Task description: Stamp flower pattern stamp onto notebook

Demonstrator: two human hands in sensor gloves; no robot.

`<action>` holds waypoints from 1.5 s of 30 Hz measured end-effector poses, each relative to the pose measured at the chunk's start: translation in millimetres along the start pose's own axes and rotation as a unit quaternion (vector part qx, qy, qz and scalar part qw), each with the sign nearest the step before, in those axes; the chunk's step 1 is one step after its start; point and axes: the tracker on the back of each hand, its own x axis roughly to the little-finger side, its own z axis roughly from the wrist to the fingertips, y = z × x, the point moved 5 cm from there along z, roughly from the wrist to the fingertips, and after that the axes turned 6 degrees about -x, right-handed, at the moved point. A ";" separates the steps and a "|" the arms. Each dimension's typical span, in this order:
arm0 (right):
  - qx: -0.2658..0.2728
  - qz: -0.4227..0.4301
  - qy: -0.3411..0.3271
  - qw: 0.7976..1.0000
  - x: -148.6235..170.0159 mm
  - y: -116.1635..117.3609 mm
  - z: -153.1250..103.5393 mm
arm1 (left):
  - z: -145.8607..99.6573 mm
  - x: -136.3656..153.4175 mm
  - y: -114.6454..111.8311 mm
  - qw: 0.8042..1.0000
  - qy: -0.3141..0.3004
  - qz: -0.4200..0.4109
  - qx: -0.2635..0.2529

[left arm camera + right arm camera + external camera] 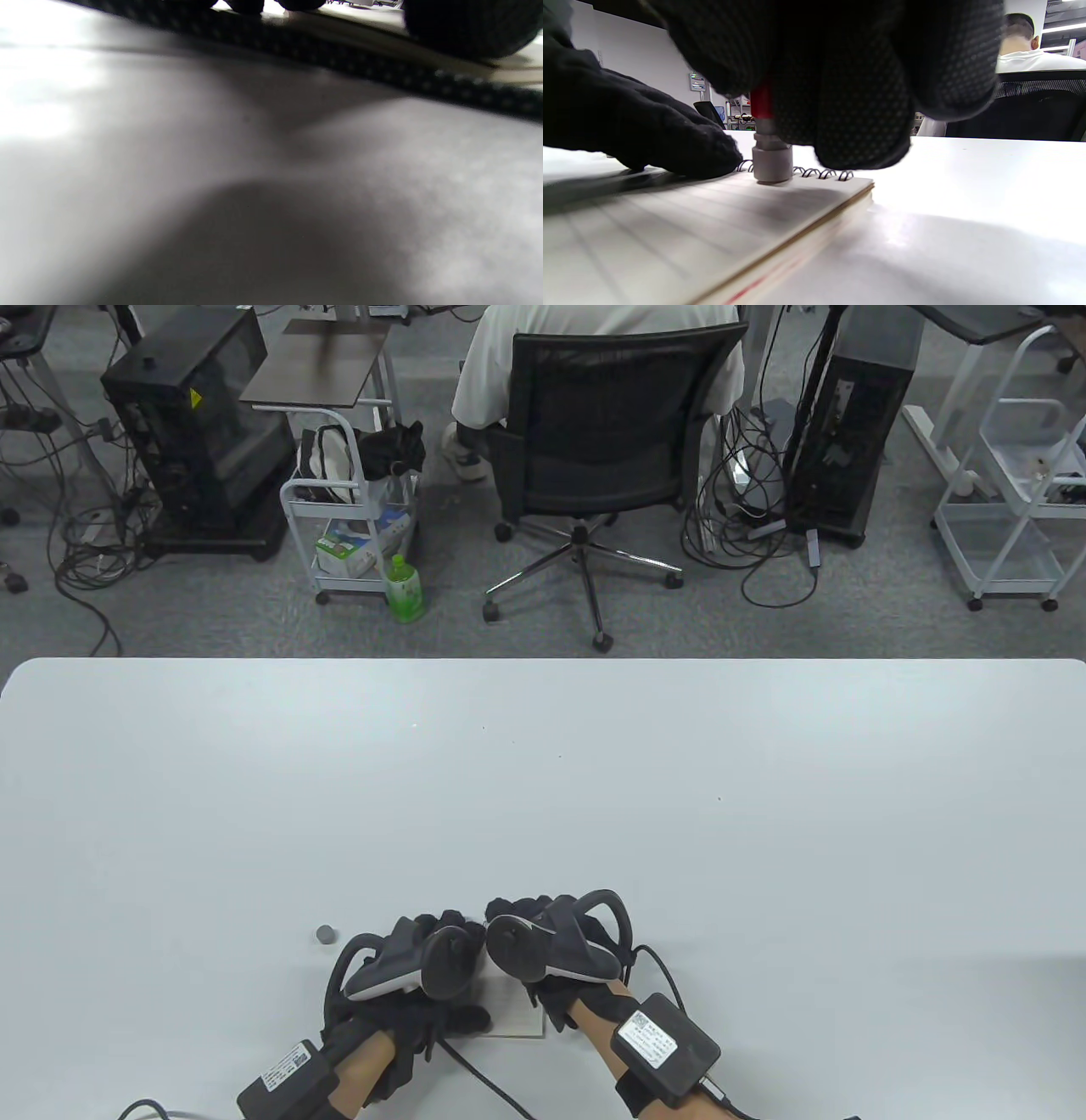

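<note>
A spiral-bound lined notebook [683,228] lies open near the table's front edge; only its corner [519,1018] shows under the hands in the table view. My right hand [840,84] grips a stamp [771,159] with a red shaft and grey round base, and the base is pressed down on the page close to the spiral wire. My left hand [628,127] rests flat on the page to the left of the stamp. In the table view both hands, left [424,967] and right [551,950], are close together over the notebook. The left wrist view is blurred and shows only the table and a cable.
A small grey cap [325,934] lies on the white table [543,780] just left of my left hand. Glove cables trail off the front edge. Beyond the table's far edge stand an office chair [594,432] with a seated person, carts and computer towers.
</note>
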 end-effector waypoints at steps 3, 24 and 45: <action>-0.004 -0.002 -0.002 1.000 -0.9 2.6 0.6 | -0.1 0.0 0.0 1.000 0.000 0.000 0.000; -0.030 0.023 -0.005 0.999 2.2 10.6 2.6 | 0.0 -0.1 -0.4 1.000 0.000 0.001 0.001; -0.022 -0.007 -0.015 1.000 -4.2 13.3 2.1 | 0.3 -1.1 -1.0 1.000 -0.003 0.001 0.003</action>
